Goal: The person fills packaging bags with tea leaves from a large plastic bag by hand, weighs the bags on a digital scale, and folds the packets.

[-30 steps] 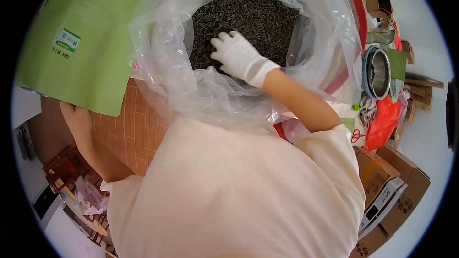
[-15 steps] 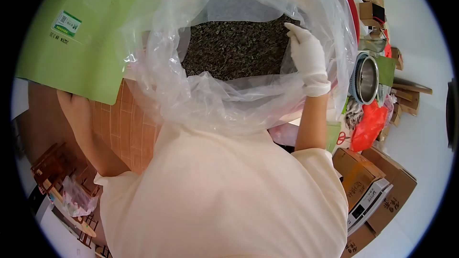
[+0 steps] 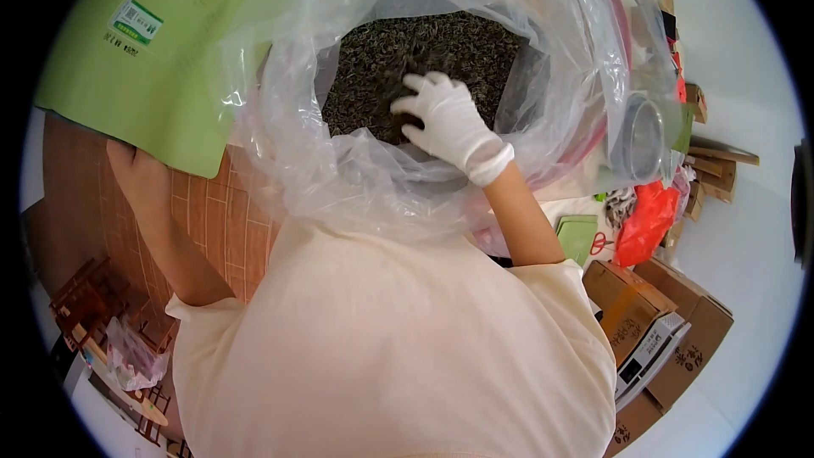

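Head view: right hand (image 3: 454,123), fingers apart; left hand (image 3: 127,155), fingers hidden; tiled floor (image 3: 208,220); cartons (image 3: 623,295).

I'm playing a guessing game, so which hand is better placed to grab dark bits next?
Probably the right: the gloved right hand is over the dark bits inside the clear bag. The left hand is off to the side, partly hidden behind the green bag.

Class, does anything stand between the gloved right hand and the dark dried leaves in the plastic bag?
Nothing visible blocks the right hand: it is over the dark leaves, inside the open clear bag, with only the white glove in between. The bag's crumpled rim surrounds the opening.
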A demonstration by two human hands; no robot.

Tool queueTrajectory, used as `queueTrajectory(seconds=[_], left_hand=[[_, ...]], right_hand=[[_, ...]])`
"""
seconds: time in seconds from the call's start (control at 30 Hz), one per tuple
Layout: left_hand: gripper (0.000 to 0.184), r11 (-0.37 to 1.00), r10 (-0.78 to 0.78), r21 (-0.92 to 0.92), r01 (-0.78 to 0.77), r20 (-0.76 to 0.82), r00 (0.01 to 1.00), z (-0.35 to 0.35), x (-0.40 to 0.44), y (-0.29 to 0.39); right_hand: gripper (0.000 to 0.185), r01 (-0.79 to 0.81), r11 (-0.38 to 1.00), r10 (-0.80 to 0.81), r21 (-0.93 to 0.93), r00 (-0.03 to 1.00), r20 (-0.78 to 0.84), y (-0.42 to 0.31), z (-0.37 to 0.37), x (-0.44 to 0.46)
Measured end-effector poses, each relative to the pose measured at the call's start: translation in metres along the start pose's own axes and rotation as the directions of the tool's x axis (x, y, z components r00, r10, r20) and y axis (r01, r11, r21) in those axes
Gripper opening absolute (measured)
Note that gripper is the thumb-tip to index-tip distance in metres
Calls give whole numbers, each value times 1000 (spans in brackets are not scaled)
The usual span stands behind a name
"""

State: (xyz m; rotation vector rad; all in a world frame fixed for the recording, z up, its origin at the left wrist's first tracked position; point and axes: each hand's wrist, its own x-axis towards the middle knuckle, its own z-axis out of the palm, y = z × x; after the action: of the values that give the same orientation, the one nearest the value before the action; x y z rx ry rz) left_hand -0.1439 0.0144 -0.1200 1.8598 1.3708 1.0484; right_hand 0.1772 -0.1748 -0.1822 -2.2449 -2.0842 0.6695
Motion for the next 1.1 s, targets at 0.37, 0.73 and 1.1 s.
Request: queueTrajectory(seconds=[0.37,0.73,1.1], left_hand=[[22,991,-133,23,132,51,990,5,1,-10],[26,998,-67,5,67,37,997,15,5,-14],[23,996,-71,-46,73,47,996,18,-2,-7]], right_hand=[[18,-318,909,400,270,849,-345,38,-12,-78],[22,-204,949,165,240,971,175,-6,-13,-78],[32,-187,973,221,133,921,-319,11,16,-12]])
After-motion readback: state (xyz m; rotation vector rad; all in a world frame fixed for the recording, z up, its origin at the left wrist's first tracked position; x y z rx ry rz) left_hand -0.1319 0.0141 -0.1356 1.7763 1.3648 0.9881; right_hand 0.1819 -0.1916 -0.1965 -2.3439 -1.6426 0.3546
